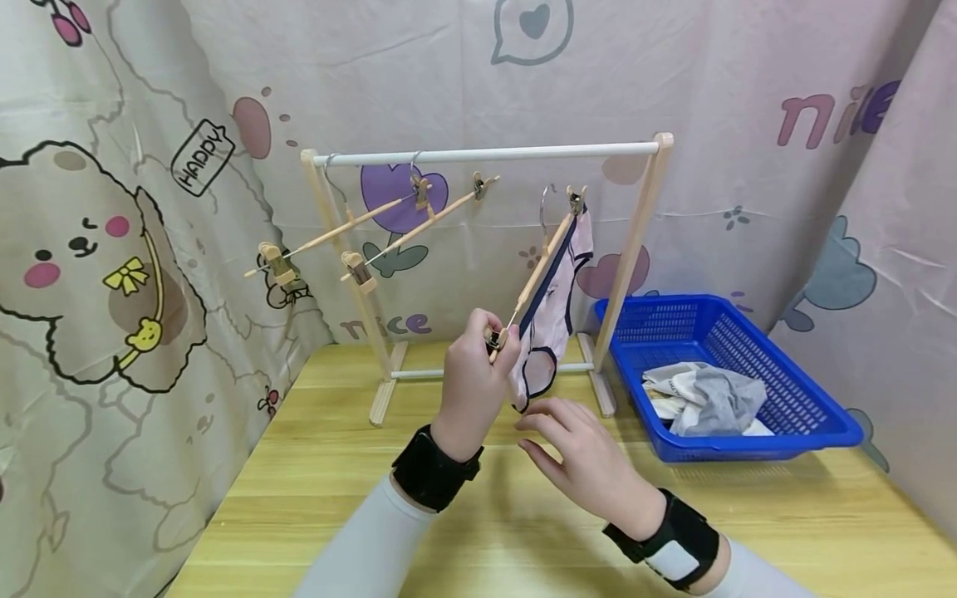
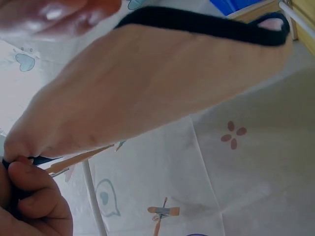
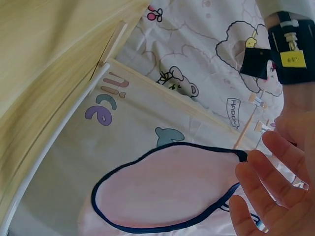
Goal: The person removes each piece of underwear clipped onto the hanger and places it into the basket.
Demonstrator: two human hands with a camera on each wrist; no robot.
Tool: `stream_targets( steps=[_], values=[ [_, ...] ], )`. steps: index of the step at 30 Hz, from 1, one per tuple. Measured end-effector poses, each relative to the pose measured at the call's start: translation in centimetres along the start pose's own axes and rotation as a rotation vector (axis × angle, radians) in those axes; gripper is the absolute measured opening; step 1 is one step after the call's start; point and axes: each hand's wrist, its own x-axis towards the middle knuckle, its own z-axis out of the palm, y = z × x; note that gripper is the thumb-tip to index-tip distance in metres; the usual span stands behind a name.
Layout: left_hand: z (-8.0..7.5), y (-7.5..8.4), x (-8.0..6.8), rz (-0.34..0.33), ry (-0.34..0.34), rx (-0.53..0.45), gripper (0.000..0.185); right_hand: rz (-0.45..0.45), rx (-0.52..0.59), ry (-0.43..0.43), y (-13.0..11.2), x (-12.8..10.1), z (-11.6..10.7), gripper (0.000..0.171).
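My left hand (image 1: 474,386) grips the near end of a wooden clip hanger (image 1: 544,266), its fingers around the clip there. A pair of pink underpants (image 1: 549,320) with navy trim hangs along the bar, held at the far end by the other clip. The hanger's metal hook sits below the rail, apart from it. In the left wrist view the underpants (image 2: 162,83) stretch away from the pinching left fingers (image 2: 37,177). My right hand (image 1: 586,457) is just below the underpants, fingers loosely extended and holding nothing; the right wrist view shows this hand (image 3: 275,196) beside the cloth.
A wooden rack (image 1: 646,224) with a white rail (image 1: 486,154) stands on the table (image 1: 314,498). Two clip hangers (image 1: 351,223) hang from its left part. At right, a blue basket (image 1: 807,407) contains crumpled grey and white clothes (image 1: 710,399). Patterned curtains surround the table.
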Motion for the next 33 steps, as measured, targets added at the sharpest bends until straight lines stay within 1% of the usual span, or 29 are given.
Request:
stream_targets(
  steps=[7,12,16,20,22,26,29,33],
  values=[
    [-0.2,-0.5,-1.2,-0.015,-0.001,0.037,0.016,0.012,0.005,-0.001,0.3,0.0,-0.1,0.034],
    [-0.5,-0.9,-2.0,-0.044,-0.010,0.024,0.016,0.024,0.015,0.009,0.5,0.0,-0.2,0.035],
    [-0.7,-1.2,-2.4,-0.052,-0.012,0.021,0.015,0.034,0.026,0.019,0.6,0.1,-0.5,0.032],
    [-0.8,-1.7,-2.7,-0.055,-0.011,0.041,0.015,0.052,0.007,0.029,0.9,0.3,-0.9,0.036],
    [-0.9,-1.9,-2.8,-0.054,-0.012,0.052,0.015,0.062,0.001,0.035,1.2,0.5,-1.1,0.034],
    [-1.1,-2.2,-2.8,-0.057,-0.015,0.060,0.015,0.075,0.002,0.055,2.2,1.0,-1.6,0.013],
    [-1.3,-2.4,-2.8,-0.063,-0.027,0.059,0.015,0.090,0.003,0.081,3.2,1.4,-2.1,0.021],
    [-1.7,-2.5,-2.8,-0.060,-0.043,0.064,0.016,0.126,0.000,0.126,4.7,2.1,-2.9,0.021]
  ],
)
